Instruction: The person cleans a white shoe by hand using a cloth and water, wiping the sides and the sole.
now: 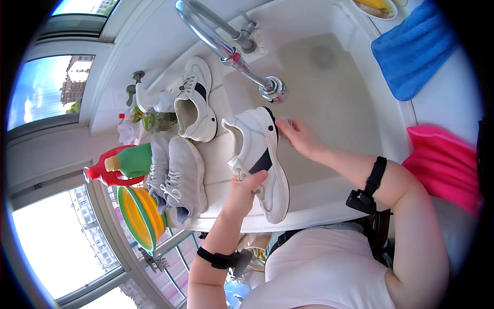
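Observation:
My left hand point(245, 193) grips a white sneaker point(256, 143) with a dark side patch and a black heel dot. Its thumb lies across the side near the laces, while the other fingers are partly hidden. The sneaker is held over the near left part of the white sink, toe towards me. Beside its heel is my right hand point(299, 135), fingers bent at the dark sole edge; whether they hold something small cannot be made out. The matching sneaker point(197, 100) rests on the ledge to the left. Cloudy water point(324, 116) stands in the basin.
A chrome faucet point(208, 31) arches over the sink point(386, 112). Grey sneakers point(187, 174), a green bottle point(133, 164), a red bottle point(104, 166) and a yellow-green basin point(142, 216) stand left. Blue point(413, 50) and pink cloths point(444, 166) lie right.

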`<state>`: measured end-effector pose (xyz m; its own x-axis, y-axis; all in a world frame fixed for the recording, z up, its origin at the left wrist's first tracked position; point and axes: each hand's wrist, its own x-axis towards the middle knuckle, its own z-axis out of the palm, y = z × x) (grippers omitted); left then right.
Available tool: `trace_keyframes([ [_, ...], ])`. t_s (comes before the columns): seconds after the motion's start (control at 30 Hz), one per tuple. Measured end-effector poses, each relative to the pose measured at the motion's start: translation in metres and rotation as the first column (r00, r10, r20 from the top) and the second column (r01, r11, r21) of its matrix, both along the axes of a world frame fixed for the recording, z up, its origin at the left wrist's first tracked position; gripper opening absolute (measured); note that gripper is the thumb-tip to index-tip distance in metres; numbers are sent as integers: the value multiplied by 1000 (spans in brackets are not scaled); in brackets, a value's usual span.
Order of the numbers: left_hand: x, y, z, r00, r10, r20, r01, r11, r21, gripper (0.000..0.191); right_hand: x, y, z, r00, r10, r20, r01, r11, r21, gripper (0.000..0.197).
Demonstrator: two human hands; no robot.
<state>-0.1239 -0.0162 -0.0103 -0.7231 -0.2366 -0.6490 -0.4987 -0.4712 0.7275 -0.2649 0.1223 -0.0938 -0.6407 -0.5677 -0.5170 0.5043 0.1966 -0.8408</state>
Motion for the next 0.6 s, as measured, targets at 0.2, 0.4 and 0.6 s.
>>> trace_keyframes([
  [0.2,8,-15,-1,985,27,169,-52,988,145,45,-65,74,-134,475,221,-852,370,828,421,23],
  [0.4,-4,-12,-6,978,25,205,-76,967,243,40,-69,80,-141,836,460,-298,-74,634,770,31],
  [0.6,-17,-4,-7,973,17,232,-19,1000,6,42,32,22,2,890,15,-455,-30,999,-26,39],
])
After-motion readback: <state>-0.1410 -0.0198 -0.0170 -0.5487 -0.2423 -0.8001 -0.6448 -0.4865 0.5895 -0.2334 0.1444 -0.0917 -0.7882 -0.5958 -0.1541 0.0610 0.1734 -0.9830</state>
